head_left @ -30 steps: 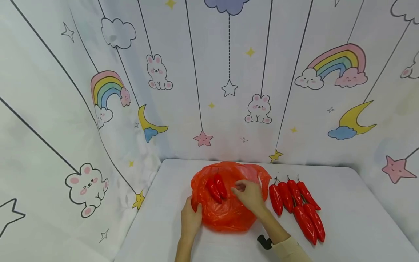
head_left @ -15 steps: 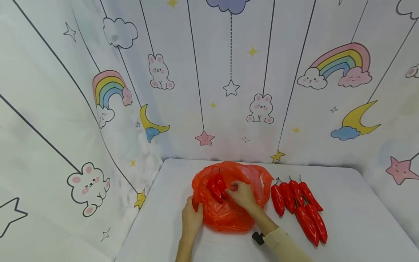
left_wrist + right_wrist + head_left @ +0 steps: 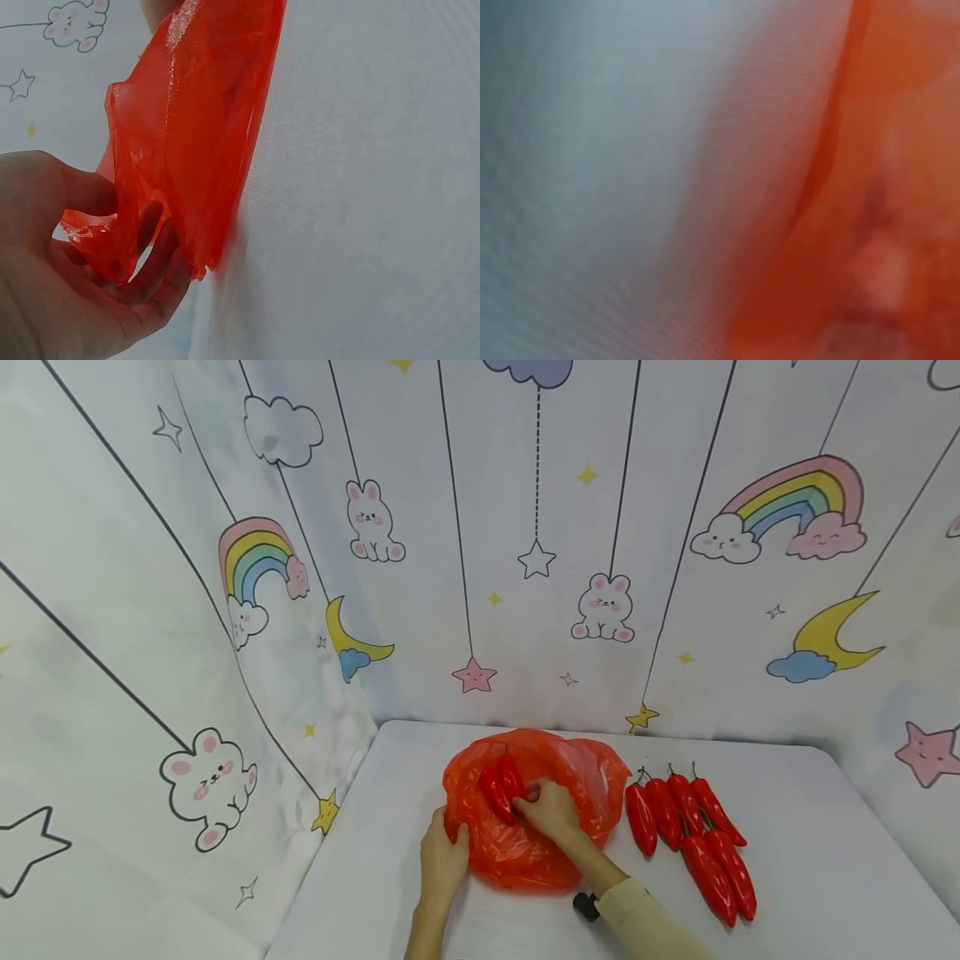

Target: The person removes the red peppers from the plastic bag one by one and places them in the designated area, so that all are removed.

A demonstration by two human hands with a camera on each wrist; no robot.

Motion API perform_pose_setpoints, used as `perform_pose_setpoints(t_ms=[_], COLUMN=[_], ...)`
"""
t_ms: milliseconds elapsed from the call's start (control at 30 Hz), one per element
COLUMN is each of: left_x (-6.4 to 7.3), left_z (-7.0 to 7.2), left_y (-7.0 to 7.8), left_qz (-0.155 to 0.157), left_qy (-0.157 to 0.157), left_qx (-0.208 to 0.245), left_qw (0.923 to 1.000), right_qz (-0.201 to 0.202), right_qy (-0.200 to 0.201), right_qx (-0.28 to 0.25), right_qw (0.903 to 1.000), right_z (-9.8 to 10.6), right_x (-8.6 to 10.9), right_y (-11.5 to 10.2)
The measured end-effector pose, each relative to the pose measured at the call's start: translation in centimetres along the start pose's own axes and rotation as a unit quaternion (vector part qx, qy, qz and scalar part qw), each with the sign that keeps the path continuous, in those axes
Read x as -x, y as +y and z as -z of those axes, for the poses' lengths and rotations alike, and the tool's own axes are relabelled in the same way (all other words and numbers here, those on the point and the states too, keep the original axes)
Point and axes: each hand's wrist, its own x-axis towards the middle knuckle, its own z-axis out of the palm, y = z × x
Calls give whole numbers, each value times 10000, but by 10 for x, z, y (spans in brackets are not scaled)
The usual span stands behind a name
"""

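Note:
A thin red plastic bag [image 3: 517, 860] lies spread on the table with its mouth open. Two glossy red chili peppers, a left one [image 3: 495, 795] and a right one [image 3: 510, 774], lie in it side by side. My left hand [image 3: 444, 856] holds the bag's near left edge; in the left wrist view the thumb lies in front of the plastic film [image 3: 217, 127] and fingers curl behind it. Inside the mouth, my right hand [image 3: 551, 812] pinches the lower end of the right pepper, hiding its tip. The right wrist view is blurred by red film [image 3: 795, 300] close to the lens.
Several more red chili peppers [image 3: 708, 877] lie in two rows right of the bag on the white table [image 3: 817, 860]. A small black object [image 3: 585, 907] shows beside the right sleeve. A patterned curtain [image 3: 420, 593] stands behind and left of the table.
My right hand has moved left and down to the right pepper's lower end and closed its fingers there. The left hand stays on the bag's edge. The head view has shifted slightly.

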Motion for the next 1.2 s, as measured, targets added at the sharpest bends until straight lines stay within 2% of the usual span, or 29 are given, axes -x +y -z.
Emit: perform_pose_setpoints(t_ms=[267, 600, 800, 1033, 1200], left_x=[-1, -1, -1, 0, 0], left_z=[1, 2, 0, 0, 0], left_y=[0, 0, 0, 2, 2], left_qz=[-109, -113, -69, -34, -39], left_qy=[46, 67, 52, 50, 25], left_qx=[3, 27, 6, -13, 12], left_qw=[9999, 9999, 10000, 10000, 10000], right_qz=[68, -84, -221, -126, -249], right_qy=[67, 123, 137, 154, 79], right_qx=[-173, -417, -535, -533, -637], right_qw=[9998, 9990, 9982, 9984, 9976], right_z=[2, 2, 8, 15, 18], right_x=[-1, -1, 4, 10, 13], right_y=[1, 3, -1, -8, -9])
